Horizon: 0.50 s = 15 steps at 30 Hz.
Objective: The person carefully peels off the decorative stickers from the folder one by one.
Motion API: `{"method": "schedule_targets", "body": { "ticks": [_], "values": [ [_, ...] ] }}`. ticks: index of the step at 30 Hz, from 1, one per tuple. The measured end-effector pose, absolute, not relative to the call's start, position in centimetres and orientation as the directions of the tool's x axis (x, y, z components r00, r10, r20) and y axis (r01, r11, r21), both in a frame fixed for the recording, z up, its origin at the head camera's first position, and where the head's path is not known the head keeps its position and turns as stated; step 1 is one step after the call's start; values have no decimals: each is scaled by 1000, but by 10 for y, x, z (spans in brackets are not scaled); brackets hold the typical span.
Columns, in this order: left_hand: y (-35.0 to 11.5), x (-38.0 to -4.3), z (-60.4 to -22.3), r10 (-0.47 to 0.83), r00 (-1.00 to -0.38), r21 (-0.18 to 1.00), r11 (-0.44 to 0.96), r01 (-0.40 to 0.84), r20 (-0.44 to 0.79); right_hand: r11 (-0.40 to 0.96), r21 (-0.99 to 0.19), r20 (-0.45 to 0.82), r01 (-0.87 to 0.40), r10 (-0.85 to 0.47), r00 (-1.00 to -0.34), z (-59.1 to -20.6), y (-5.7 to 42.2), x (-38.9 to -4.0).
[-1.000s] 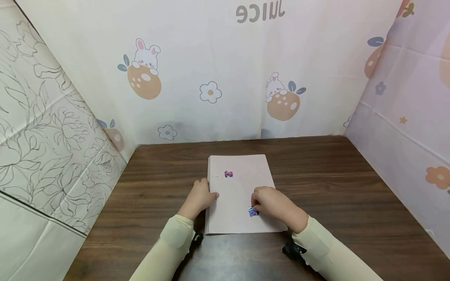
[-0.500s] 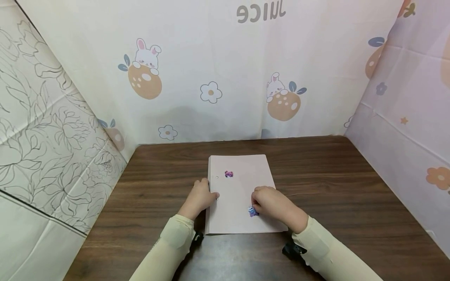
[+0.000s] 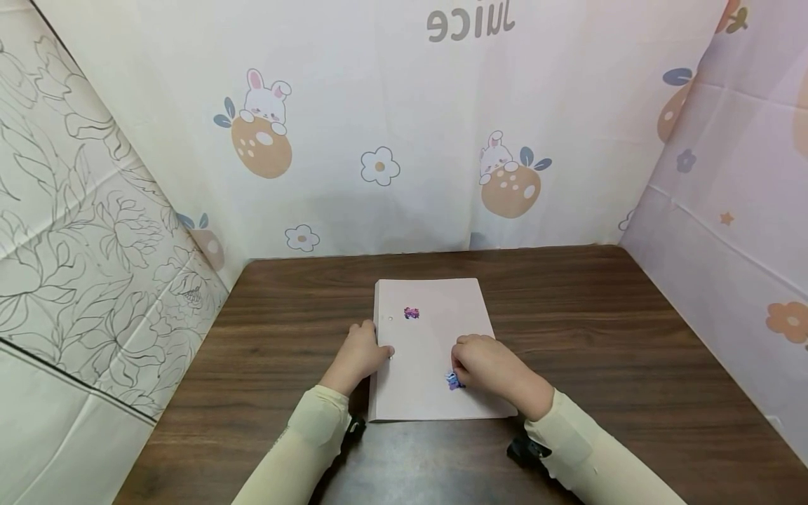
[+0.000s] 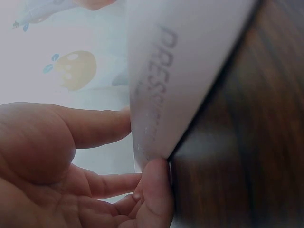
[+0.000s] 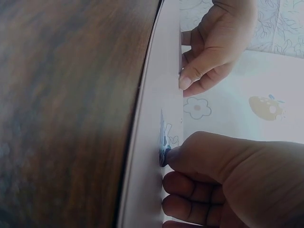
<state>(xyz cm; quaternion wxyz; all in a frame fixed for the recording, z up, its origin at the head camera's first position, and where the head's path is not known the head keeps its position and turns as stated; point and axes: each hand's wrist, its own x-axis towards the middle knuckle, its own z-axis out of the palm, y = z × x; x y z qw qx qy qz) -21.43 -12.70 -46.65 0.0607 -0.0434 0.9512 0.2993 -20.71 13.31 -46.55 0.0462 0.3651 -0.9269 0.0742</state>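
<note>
A white binder lies on the table, with a purple sticker on the upper part of its cover and a blue sticker lower down. My left hand holds the binder's spine side, thumb on the cover and fingers down along the spine. Lettering that starts with "PRESS" runs along the spine in the left wrist view. Over the cover, my right hand has its thumb tip on the blue sticker, fingers curled against the cover. The hand partly hides this sticker.
The dark wood-grain table surrounds the binder. Behind it hangs a white curtain printed with rabbits and flowers, and patterned cloths flank both sides. Dark wrist devices sit under the sleeves.
</note>
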Motion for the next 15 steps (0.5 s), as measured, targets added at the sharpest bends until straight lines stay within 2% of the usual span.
{"method": "schedule_targets", "body": {
  "ticks": [15],
  "values": [
    [-127, -213, -465, -46, -989, 566, 816, -118, -140, 727, -151, 126, -670, -658, -742, -466, 133, -206]
  ]
}}
